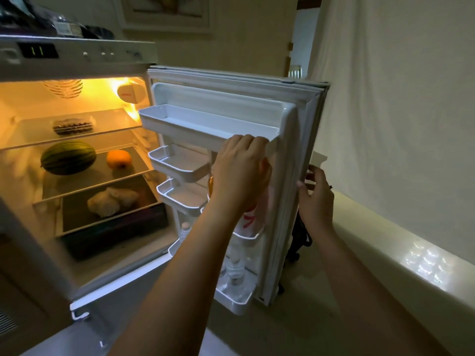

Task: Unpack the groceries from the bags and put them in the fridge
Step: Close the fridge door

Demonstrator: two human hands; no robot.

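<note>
Fingers [244, 141] of the left hand [240, 170] curl over the front lip of the top door bin [195, 124], knuckles up, while the palm covers something white with red marking [250, 219] that stands in a smaller door bin [246, 237] just below the wrist; whether the hand actually grips that item or only the bin edge cannot be told. The right hand [314, 199] sits at the outer edge of the fridge door [290, 160], its thumb pressed on the door's inner rim and its fingers wrapped round the far side, so it clasps the door. Left of the left fingers, two bare small door bins [180, 164] hang one above the other. Below the left forearm, clear bottles [235, 271] stand in the lowest door bin [234, 299], and one more bottle cap [185, 225] shows further left. Well to the left of both hands, inside the lit fridge [77, 155], a clear tray of dark berries [72, 125] rests on the top glass shelf, a striped green melon [68, 157] and an orange fruit [118, 159] share the middle shelf apart from each other, and a pale lumpy bundle [113, 200] lies on the lowest shelf. Behind the right fingers, a dark object [300, 237] hangs beside the door, too shadowed to identify.
</note>
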